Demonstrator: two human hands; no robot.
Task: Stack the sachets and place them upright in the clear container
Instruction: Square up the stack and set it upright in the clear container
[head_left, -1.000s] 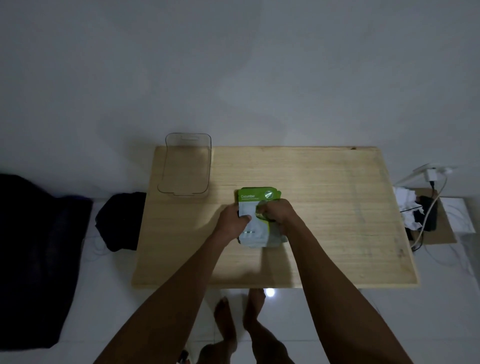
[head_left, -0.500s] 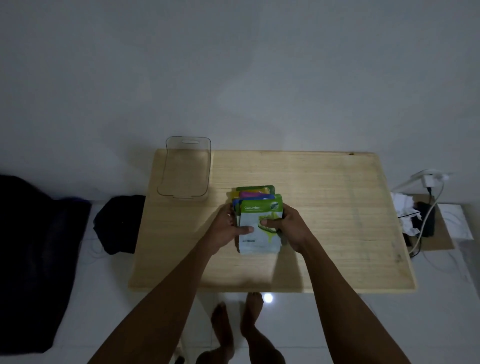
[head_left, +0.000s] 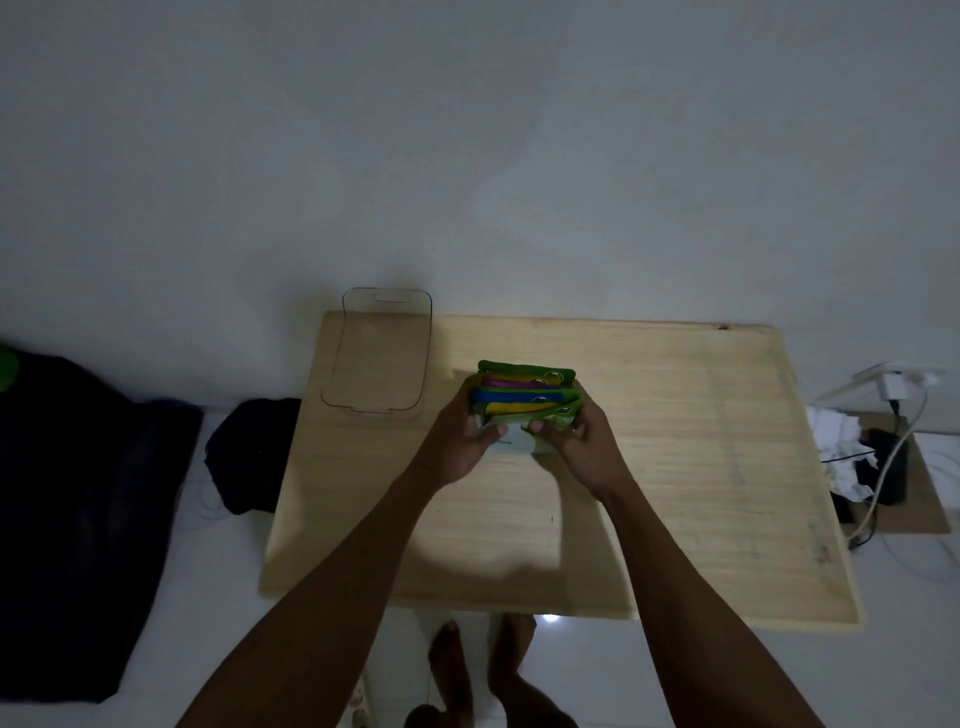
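Observation:
A stack of several sachets (head_left: 524, 395), with green, yellow, purple and blue top edges, is tipped up on edge above the middle of the wooden table (head_left: 675, 467). My left hand (head_left: 462, 436) grips its left side and my right hand (head_left: 571, 436) grips its right side, thumbs pressed on the white and green front sachet. The clear container (head_left: 379, 353) stands empty at the table's far left corner, a short way to the left of the stack.
A dark bundle (head_left: 249, 452) lies on the floor left of the table, with a larger dark cloth (head_left: 78, 519) further left. Cables, a charger (head_left: 893, 389) and crumpled white paper (head_left: 841, 441) sit on the right. My bare feet (head_left: 483, 670) show below the table's near edge.
The stack lay flat under both hands a second ago; it has been lifted and tipped upright, so the coloured top edges now show. Both hands shifted slightly away from me.

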